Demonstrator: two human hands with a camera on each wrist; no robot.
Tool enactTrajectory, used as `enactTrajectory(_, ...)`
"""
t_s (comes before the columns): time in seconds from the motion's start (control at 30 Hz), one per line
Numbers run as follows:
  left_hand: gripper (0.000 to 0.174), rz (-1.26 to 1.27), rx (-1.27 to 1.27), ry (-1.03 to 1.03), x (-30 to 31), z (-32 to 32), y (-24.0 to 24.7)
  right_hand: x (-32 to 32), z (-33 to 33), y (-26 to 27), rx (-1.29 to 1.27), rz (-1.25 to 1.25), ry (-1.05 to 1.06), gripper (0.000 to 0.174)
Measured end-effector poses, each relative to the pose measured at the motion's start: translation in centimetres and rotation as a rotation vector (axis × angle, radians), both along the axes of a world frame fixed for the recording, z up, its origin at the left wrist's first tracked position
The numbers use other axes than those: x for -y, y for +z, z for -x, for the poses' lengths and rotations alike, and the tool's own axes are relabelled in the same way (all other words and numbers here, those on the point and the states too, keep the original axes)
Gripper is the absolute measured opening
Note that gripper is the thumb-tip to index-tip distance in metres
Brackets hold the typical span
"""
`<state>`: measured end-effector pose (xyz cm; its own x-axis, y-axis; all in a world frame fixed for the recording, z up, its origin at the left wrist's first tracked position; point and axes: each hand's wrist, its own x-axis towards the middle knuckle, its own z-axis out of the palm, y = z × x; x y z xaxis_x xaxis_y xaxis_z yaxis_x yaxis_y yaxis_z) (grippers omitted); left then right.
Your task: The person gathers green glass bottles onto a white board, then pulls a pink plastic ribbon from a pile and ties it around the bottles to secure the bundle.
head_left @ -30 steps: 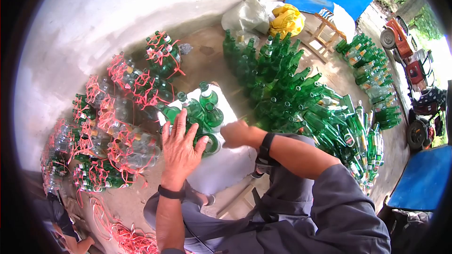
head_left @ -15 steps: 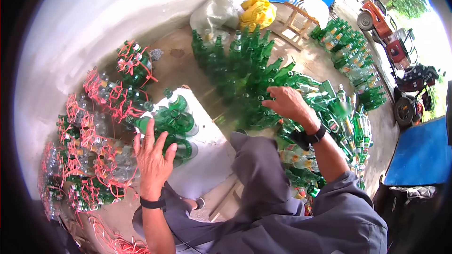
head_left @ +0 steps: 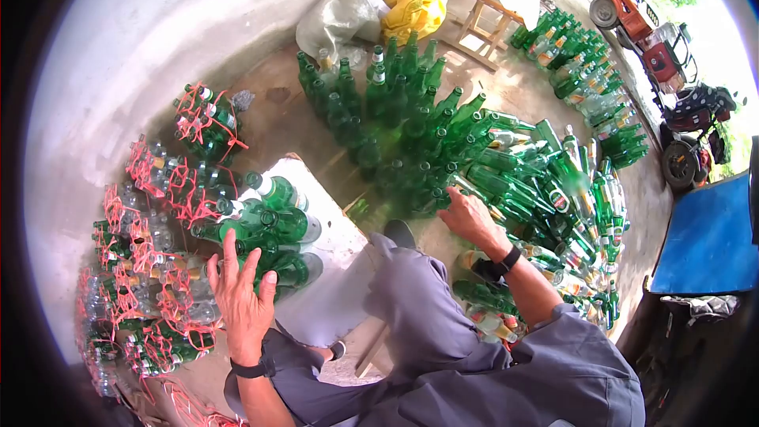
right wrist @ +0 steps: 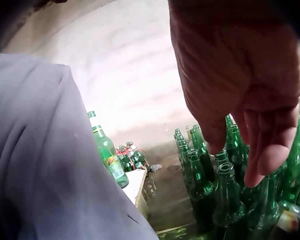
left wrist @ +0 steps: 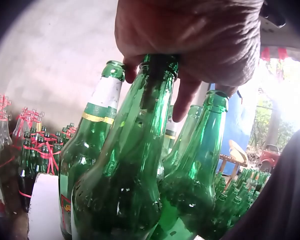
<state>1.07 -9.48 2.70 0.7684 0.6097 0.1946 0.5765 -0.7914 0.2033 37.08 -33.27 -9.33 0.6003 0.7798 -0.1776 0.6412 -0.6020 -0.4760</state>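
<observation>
Several green glass bottles [head_left: 288, 225] stand close together on a white block [head_left: 316, 188] in front of the person. Over their tops lies the left hand [head_left: 247, 312], fingers spread; the left wrist view has its palm side right at the mouth of the nearest bottle [left wrist: 122, 185], with fingers hanging among the necks. To the right, the right hand [head_left: 474, 221] reaches down over the near edge of a crowd of standing green bottles [head_left: 395, 103]. In the right wrist view its fingers [right wrist: 272, 160] hang loosely just above the bottle mouths, holding nothing.
Bundles of bottles tied with pink strips [head_left: 209, 122] line the wall at left. Many bottles lie in a heap [head_left: 514, 178] at right. Behind are a yellow bag [head_left: 415, 12], a wooden stool [head_left: 482, 28] and a red vehicle [head_left: 660, 63].
The right hand has moved from beside the white block out to the standing bottles at right, its fingers loosening. The left hand stays over the bottles on the block. The head view has shifted right.
</observation>
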Motion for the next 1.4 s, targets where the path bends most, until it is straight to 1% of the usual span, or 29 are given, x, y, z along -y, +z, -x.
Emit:
enactTrajectory(0.03, 0.046, -0.007, -0.008, 0.004, 0.0, 0.1, 0.0, -0.6, 0.0, -0.8, -0.006, 0.001, 0.008, 0.040)
enactTrajectory(0.1, 0.045, -0.001, -0.014, 0.011, 0.0, 0.1, 0.0, -2.4, 0.0, -2.3, 0.071, 0.035, -0.019, 0.038)
enactTrajectory(0.17, 0.043, 0.003, -0.008, 0.011, 0.0, 0.2, 0.0, -3.5, -0.5, -4.1, 0.098, 0.119, -0.010, 0.037)
enactTrajectory(0.23, 0.044, 0.015, -0.006, 0.024, 0.1, 0.2, 0.2, -4.0, -1.0, -5.7, 0.086, 0.131, -0.022, 0.036)
enactTrajectory(0.27, 0.045, 0.020, 0.005, 0.024, 0.1, 0.1, 0.3, -4.1, -1.1, -6.5, 0.117, 0.058, -0.052, 0.035)
enactTrajectory(0.3, 0.045, 0.017, 0.002, 0.045, 0.0, 0.2, 0.3, -4.2, -1.2, -6.9, 0.138, 0.049, -0.044, 0.036)
enactTrajectory(0.37, 0.045, 0.020, 0.024, 0.009, -0.1, 0.4, 0.1, -4.3, -1.1, -7.9, 0.139, 0.078, -0.099, 0.036)
enactTrajectory(0.47, 0.046, 0.035, 0.042, 0.023, 0.0, 0.4, 0.2, -4.2, -0.5, -7.0, 0.146, 0.102, -0.053, 0.037)
enactTrajectory(0.5, 0.046, 0.035, 0.055, 0.019, 0.0, 0.4, 0.3, -4.4, 0.0, -6.2, 0.147, 0.111, -0.033, 0.037)
enactTrajectory(0.53, 0.047, 0.020, 0.068, 0.016, 0.0, 0.4, 0.2, -4.4, 0.3, -5.2, 0.104, 0.183, -0.041, 0.036)
enactTrajectory(0.57, 0.047, 0.020, 0.069, 0.029, 0.0, 0.5, 0.1, -4.6, 0.6, -4.1, 0.106, 0.183, -0.028, 0.036)
enactTrajectory(0.63, 0.047, 0.017, 0.088, 0.015, 0.0, 0.6, -0.1, -4.7, 1.1, -2.2, 0.142, 0.110, 0.015, 0.036)
enactTrajectory(0.7, 0.047, 0.019, 0.093, 0.032, 0.0, 0.6, -0.1, -5.2, 1.4, 0.2, 0.152, 0.104, 0.040, 0.037)
enactTrajectory(0.77, 0.051, -0.036, 0.103, 0.018, 0.0, 0.7, -0.3, -5.5, 1.7, 2.8, 0.185, 0.075, 0.112, 0.037)
enactTrajectory(0.87, 0.050, -0.004, 0.145, 0.025, 0.0, 0.8, -0.6, -6.4, 3.2, 8.3, 0.198, 0.037, 0.177, 0.037)
enactTrajectory(0.93, 0.049, -0.016, 0.174, 0.024, -0.2, 1.0, -1.0, -6.9, 3.7, 10.6, 0.213, -0.013, 0.226, 0.035)
enactTrajectory(0.97, 0.049, -0.021, 0.178, 0.028, -0.2, 1.1, -1.0, -7.3, 3.8, 11.5, 0.165, -0.046, 0.237, 0.035)
enactTrajectory(1.03, 0.049, -0.012, 0.189, 0.020, -0.1, 1.1, -1.1, -8.2, 5.1, 14.4, 0.227, -0.060, 0.287, 0.036)
enactTrajectory(1.1, 0.049, -0.010, 0.188, 0.028, -0.1, 1.2, -1.2, -9.3, 6.5, 16.7, 0.211, -0.065, 0.330, 0.036)
enactTrajectory(1.17, 0.048, 0.007, 0.198, 0.029, -0.1, 1.2, -1.3, -10.4, 7.7, 17.6, 0.193, -0.068, 0.372, 0.037)
enactTrajectory(1.23, 0.047, -0.002, 0.207, 0.026, -0.1, 1.3, -1.3, -11.5, 8.7, 17.9, 0.194, -0.048, 0.478, 0.037)
enactTrajectory(1.27, 0.046, -0.012, 0.216, 0.023, -0.1, 1.3, -1.3, -12.0, 8.8, 17.4, 0.194, -0.093, 0.527, 0.038)
enactTrajectory(1.3, 0.046, -0.013, 0.219, 0.026, -0.1, 1.3, -1.2, -12.6, 9.1, 17.0, 0.196, -0.093, 0.530, 0.038)
enactTrajectory(1.4, 0.044, -0.010, 0.232, 0.023, 0.0, 1.3, -1.2, -14.3, 10.6, 16.2, 0.149, -0.118, 0.651, 0.038)
